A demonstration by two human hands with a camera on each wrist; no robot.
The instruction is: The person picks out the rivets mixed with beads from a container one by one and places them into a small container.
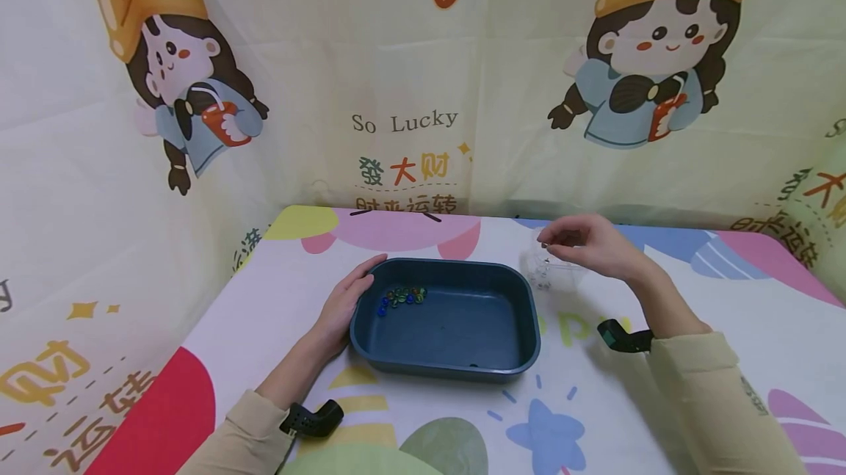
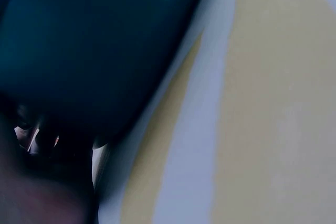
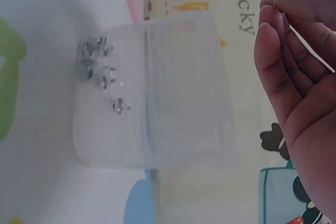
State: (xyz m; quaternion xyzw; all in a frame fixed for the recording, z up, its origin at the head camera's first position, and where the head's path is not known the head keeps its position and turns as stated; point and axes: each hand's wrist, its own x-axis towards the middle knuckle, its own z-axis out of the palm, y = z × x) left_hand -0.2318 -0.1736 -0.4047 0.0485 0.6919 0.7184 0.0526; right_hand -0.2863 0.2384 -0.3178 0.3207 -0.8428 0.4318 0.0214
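A dark blue rectangular basin [image 1: 449,372] sits on the table. Several blue, green and amber glass marbles [image 1: 399,297] are grouped in its back left part. My left hand [image 1: 340,307] rests along the basin's left side, its fingers extended against the outer wall and the thumb at the rim. Over a clear plastic container [image 3: 184,93], my right hand [image 3: 304,77] is raised with thumb and fingertips together. They pinch a tiny shiny piece [image 1: 544,245], mostly hidden by the fingers. Several clear, shiny pieces [image 3: 105,77] lie at the container's bottom.
A patterned cloth [image 1: 542,409] covers the table. Behind it hangs a printed curtain [image 1: 515,93], which also runs down both sides. The clear container stands just right of the basin's back right corner. Each wrist wears a black camera [image 1: 624,335].
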